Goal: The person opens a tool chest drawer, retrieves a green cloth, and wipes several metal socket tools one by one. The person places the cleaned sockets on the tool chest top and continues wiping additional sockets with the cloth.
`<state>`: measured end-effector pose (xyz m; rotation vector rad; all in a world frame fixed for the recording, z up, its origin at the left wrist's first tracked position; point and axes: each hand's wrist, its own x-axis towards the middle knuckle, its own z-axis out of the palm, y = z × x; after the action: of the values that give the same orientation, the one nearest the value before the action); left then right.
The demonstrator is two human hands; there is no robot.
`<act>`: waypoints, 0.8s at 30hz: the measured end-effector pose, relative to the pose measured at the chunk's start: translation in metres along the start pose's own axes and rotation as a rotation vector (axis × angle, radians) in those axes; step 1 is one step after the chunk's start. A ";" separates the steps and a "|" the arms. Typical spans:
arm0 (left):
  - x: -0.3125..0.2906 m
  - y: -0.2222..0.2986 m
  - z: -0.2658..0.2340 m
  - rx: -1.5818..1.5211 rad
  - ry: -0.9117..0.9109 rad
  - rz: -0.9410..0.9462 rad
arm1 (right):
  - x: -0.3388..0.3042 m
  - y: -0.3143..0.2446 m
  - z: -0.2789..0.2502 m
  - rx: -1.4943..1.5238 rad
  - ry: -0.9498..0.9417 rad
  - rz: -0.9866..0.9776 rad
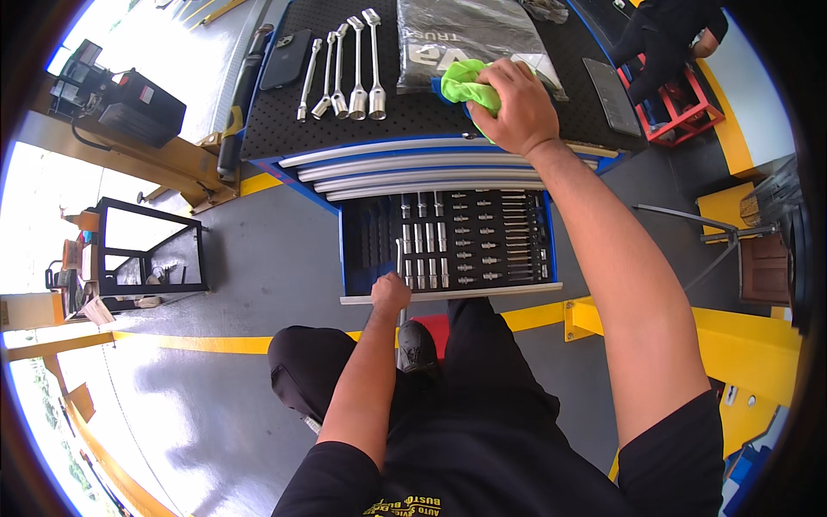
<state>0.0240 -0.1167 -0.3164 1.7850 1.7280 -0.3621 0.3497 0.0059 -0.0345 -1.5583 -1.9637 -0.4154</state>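
My right hand (517,102) grips a bright green cloth (468,84) on the perforated black top (379,136) of a tool cabinet. Its fingers press the cloth beside a clear plastic bag (465,34). Lower down, my left hand (391,293) is closed at the front edge of a pulled-out drawer (508,293). A slim silver wrench (399,256) shows above and below that fist; its ends are partly hidden. Rows of silver sockets (432,250) and bits (517,237) fill the drawer's black insert. Several swivel-head socket wrenches (376,73) lie side by side on the top.
A black phone (287,59) rests left of the wrenches, and a dark flat device (612,96) lies at the right. Another person (659,43) is near a red metal frame (685,116). A black metal stand (155,246) is on the left; a yellow beam (715,336) is right.
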 end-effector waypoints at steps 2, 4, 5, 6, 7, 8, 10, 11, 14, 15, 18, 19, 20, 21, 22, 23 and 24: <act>-0.001 0.012 -0.004 -0.012 -0.015 0.022 | -0.005 0.005 0.003 -0.043 0.005 0.000; -0.001 0.017 -0.004 0.012 -0.051 0.073 | -0.005 0.009 0.006 -0.089 0.007 -0.017; -0.003 0.017 -0.002 0.038 -0.072 0.096 | -0.009 0.010 0.005 -0.107 -0.013 -0.001; -0.003 0.013 -0.001 0.063 -0.068 0.110 | -0.009 0.009 0.006 -0.115 -0.021 0.016; -0.004 0.012 0.002 0.049 -0.061 0.129 | -0.009 0.008 0.005 -0.123 -0.030 0.031; -0.005 0.012 0.006 0.034 -0.052 0.147 | -0.009 0.010 0.003 -0.127 -0.042 0.037; -0.004 0.002 0.008 0.001 -0.033 0.165 | -0.007 0.008 0.002 -0.119 -0.045 0.039; -0.006 0.000 0.012 -0.029 -0.028 0.171 | -0.006 0.008 0.001 -0.114 -0.047 0.037; -0.015 0.000 0.010 -0.073 -0.010 0.186 | -0.007 0.007 -0.004 -0.100 -0.075 0.071; -0.016 -0.002 0.011 -0.076 0.000 0.194 | -0.005 0.005 -0.005 -0.094 -0.067 0.070; -0.026 -0.005 0.014 -0.048 0.042 0.221 | -0.005 0.003 -0.002 -0.061 -0.056 0.071; -0.028 -0.006 0.013 -0.018 0.042 0.223 | -0.005 0.003 -0.002 -0.045 -0.021 0.066; -0.029 -0.006 0.011 0.011 0.042 0.226 | -0.004 0.002 -0.001 -0.028 0.013 0.060; -0.031 -0.005 0.015 0.025 0.042 0.225 | -0.003 0.002 -0.001 -0.013 0.040 0.040; -0.035 -0.008 0.018 0.074 0.078 0.273 | -0.005 0.001 -0.001 -0.024 0.040 0.054; -0.031 -0.006 0.019 0.075 0.083 0.277 | -0.002 0.003 -0.002 -0.036 0.015 0.055; -0.031 -0.008 0.022 0.080 0.078 0.275 | -0.002 0.004 -0.003 -0.040 -0.017 0.063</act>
<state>0.0174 -0.1554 -0.3172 2.0873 1.5094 -0.2490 0.3547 0.0039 -0.0339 -1.6489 -1.9245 -0.4193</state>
